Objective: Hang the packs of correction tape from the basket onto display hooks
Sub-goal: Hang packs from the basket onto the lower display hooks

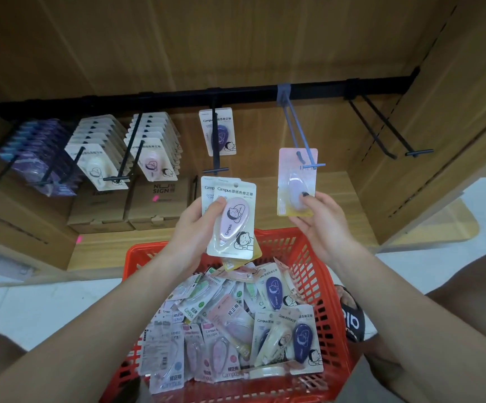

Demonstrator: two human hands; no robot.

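the shelving (236,39) filling the upper frame looks like matt wood-grain board. the black rail (177,97) across it seems painted metal, as does the grey hook (297,132) right of centre. the basket (308,257) at the bottom is glossy red plastic. the packs (233,219) are matt card under shiny clear blister plastic. cardboard boxes (154,205) at centre left look dull and brown.

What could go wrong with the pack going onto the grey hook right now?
1. The right hand pinches the lilac pack only at its lower end, with the hole just at the grey hook tip; it may slip off before sliding back.
2. The left hand holds several stacked packs above the basket; one could drop back in.
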